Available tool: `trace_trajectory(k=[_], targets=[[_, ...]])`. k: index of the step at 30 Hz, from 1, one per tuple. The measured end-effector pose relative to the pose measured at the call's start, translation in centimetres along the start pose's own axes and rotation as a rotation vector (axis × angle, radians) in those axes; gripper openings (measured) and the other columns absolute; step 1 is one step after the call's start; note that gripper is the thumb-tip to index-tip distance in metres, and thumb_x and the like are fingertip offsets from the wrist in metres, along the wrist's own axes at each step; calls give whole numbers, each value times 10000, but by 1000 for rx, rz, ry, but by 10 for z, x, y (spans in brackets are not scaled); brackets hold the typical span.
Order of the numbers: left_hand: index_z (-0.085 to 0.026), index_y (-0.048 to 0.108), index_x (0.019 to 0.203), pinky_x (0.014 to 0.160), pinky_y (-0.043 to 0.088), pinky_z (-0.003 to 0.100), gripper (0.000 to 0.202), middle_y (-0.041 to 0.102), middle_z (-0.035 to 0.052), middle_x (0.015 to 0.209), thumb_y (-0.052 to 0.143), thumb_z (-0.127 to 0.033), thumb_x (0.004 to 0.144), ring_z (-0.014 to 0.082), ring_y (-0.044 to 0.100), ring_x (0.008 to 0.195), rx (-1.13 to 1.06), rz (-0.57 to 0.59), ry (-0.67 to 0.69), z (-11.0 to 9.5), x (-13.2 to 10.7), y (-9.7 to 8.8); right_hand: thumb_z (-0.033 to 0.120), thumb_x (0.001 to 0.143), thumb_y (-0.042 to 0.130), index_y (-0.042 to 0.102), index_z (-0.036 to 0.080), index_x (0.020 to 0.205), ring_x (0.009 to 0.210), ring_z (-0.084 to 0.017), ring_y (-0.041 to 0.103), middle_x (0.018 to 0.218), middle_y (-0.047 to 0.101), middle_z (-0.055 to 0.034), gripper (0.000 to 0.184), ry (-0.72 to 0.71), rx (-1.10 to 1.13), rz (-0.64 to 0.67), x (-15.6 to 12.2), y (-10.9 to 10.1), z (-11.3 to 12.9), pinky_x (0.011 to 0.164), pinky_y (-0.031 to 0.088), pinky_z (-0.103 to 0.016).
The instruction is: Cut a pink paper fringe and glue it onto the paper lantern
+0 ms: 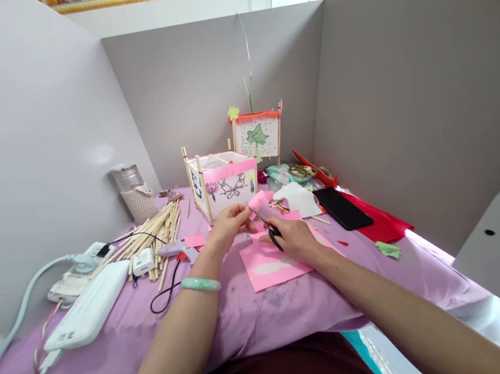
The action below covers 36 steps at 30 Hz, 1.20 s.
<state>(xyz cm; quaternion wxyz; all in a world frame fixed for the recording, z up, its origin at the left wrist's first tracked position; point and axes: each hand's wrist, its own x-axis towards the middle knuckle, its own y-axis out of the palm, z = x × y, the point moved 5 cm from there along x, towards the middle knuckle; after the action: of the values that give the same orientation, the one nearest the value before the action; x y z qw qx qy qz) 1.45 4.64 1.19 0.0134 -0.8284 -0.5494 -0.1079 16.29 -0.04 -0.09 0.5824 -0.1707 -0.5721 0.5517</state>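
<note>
My right hand point(294, 238) grips a pair of black-handled scissors point(274, 232), whose blades point up and to the left. Pinched in the fingers of my left hand point(231, 222) is a strip of pink paper point(260, 199), its edge cut into a fringe near the blade tips. Below both hands a pink sheet point(266, 277) with a pale cut-out patch lies flat on the purple cloth point(245, 323). Just beyond stands a lantern frame of wooden sticks point(233, 185) with drawn white panels and a pink fringe along its top.
To the left are a bundle of sticks point(166, 221), a glue gun point(176, 247), a white power bank point(88, 306) and a jar point(135, 194). A black phone point(343, 208) rests on red material point(378, 216) at right. Behind hangs a second lantern point(259, 137). Grey partitions point(210, 71) enclose the table.
</note>
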Motion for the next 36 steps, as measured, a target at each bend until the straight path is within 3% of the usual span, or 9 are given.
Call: trace_trajectory(k=[8, 18, 36], targets=[[-118, 562, 767, 596, 557, 281, 274, 638, 19, 650, 719, -343, 759, 107, 616, 518, -7, -12, 2, -1, 1, -1, 492, 829, 623, 624, 221, 1055, 763, -204, 679, 834, 725, -19, 353, -7, 15, -9, -1, 0, 1, 609, 390, -252], [-121, 551, 812, 580, 544, 266, 270, 658, 33, 680, 698, -345, 772, 114, 630, 531, 62, 68, 1, 1, -1, 5, 503, 843, 598, 598, 222, 1075, 744, -181, 655, 804, 694, -6, 364, -52, 79, -34, -3, 0, 2, 608, 393, -251], [-114, 548, 788, 579, 552, 278, 234, 656, 41, 685, 671, -313, 792, 114, 626, 517, 50, 61, -17, -1, -2, 5, 490, 820, 644, 622, 222, 1059, 746, -199, 673, 819, 720, -19, 360, -32, 32, -42, 0, 1, -2, 604, 396, -253]])
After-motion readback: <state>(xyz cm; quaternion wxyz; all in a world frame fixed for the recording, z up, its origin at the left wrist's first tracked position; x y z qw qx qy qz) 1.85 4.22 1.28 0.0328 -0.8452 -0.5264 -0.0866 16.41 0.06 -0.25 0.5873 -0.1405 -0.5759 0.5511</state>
